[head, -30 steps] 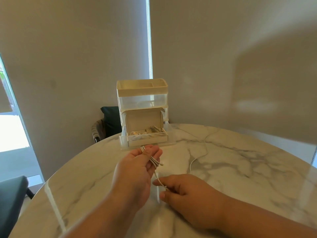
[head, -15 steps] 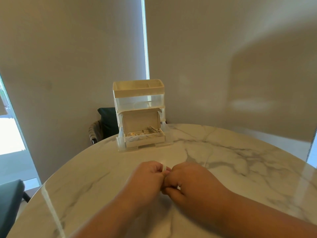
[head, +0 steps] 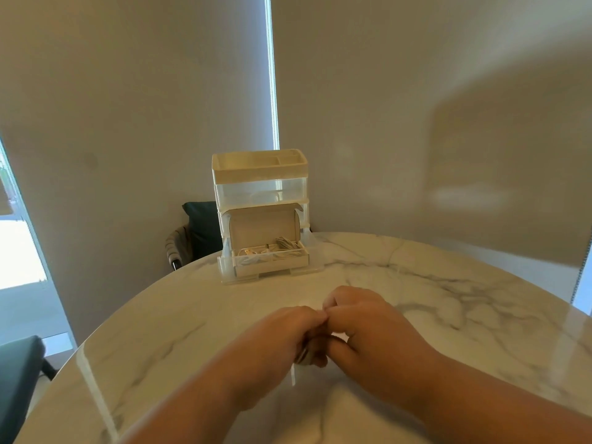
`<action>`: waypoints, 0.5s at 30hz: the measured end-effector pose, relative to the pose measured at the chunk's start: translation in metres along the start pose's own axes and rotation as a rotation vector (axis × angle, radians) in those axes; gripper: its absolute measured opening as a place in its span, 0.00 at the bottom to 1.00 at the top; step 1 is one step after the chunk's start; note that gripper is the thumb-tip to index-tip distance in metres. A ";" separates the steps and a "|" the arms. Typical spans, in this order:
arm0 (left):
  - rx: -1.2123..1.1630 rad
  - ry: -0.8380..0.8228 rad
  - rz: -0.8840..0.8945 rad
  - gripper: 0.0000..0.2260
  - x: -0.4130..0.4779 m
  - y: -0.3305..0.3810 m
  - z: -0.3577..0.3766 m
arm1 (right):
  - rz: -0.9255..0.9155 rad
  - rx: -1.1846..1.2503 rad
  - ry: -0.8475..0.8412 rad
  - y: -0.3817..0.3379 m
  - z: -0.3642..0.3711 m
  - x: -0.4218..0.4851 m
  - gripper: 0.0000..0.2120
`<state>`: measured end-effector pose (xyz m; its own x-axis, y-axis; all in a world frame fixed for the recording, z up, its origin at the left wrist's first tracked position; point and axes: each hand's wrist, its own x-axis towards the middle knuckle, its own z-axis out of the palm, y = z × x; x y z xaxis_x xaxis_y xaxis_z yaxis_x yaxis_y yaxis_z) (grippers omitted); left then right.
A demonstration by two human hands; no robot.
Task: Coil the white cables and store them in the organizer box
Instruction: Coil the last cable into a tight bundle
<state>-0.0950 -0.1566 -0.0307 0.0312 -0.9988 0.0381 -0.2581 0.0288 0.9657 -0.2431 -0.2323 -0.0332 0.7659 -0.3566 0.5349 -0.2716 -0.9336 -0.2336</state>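
My left hand [head: 282, 338] and my right hand [head: 368, 328] meet knuckle to knuckle over the marble table [head: 448, 315], both curled round a bundled white cable [head: 303, 356]. Only a small grey-white loop of that cable shows under my left fingers; the rest is hidden inside my hands. At the table's far edge stands the cream and clear organizer box [head: 260, 187]. Its lowest drawer [head: 272, 262] is pulled out, with its flap lid up. Coiled white cables [head: 283, 248] lie inside that drawer.
A dark chair [head: 198, 232] stands behind the table to the left of the organizer. Another dark seat [head: 16, 373] is at the lower left. Blinds cover the windows behind, and the table's round edge curves along the left.
One second ago my left hand held the cable raised, with its tail trailing across the table to the right. My hands have since come together low over the table and the loose tail is gathered in.
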 end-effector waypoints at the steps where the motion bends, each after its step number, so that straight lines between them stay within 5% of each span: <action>1: 0.006 -0.001 -0.014 0.16 0.001 0.000 -0.002 | 0.014 0.025 0.018 0.002 0.000 0.000 0.06; 6: 0.173 -0.018 0.014 0.06 -0.003 -0.006 -0.005 | 0.029 0.121 0.043 0.011 -0.001 -0.002 0.07; 15: 0.255 0.012 -0.112 0.06 -0.003 -0.006 -0.002 | 0.073 0.131 0.060 0.027 -0.010 -0.002 0.08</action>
<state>-0.0918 -0.1537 -0.0362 0.0847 -0.9945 -0.0611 -0.4869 -0.0948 0.8683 -0.2578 -0.2570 -0.0326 0.7097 -0.4280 0.5595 -0.2436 -0.8944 -0.3752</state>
